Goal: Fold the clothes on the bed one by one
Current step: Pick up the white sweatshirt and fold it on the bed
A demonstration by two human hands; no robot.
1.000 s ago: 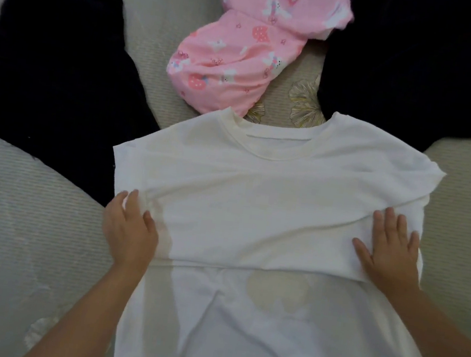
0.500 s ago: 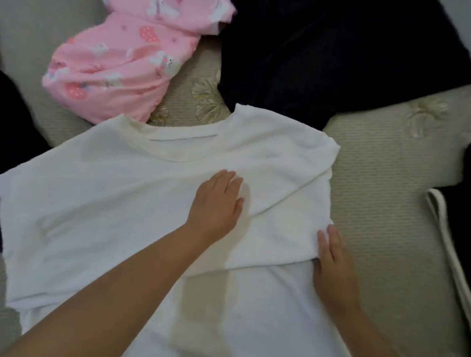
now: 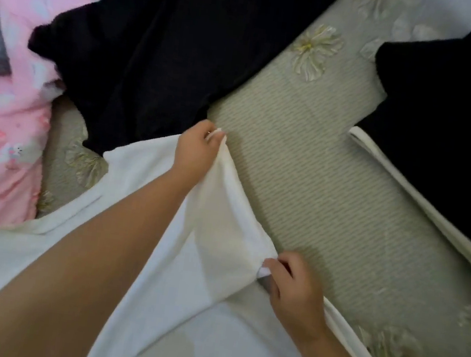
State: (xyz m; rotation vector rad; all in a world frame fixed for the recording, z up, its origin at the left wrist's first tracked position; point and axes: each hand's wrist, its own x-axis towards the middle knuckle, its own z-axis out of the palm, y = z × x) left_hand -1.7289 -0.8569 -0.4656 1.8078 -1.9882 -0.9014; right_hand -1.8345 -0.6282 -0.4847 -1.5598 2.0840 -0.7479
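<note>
Moved off flat presses since a half-second ago | left hand (image 3: 199,150) pinching white T-shirt (image 3: 137,243) sleeve edge at 12 o'clock — right hand (image 3: 293,289) gripping same edge at 4 | shirt spread on bed (image 3: 301,186), black garment (image 3: 162,39) beyond.

shirt (image 3: 212,309): white matt soft cloth | bed (image 3: 303,169): ribbed woven cover, slightly glossy flower stitching | far dark garment (image 3: 161,44): matt cloth | left pink garment (image 3: 7,120): printed cloth
</note>
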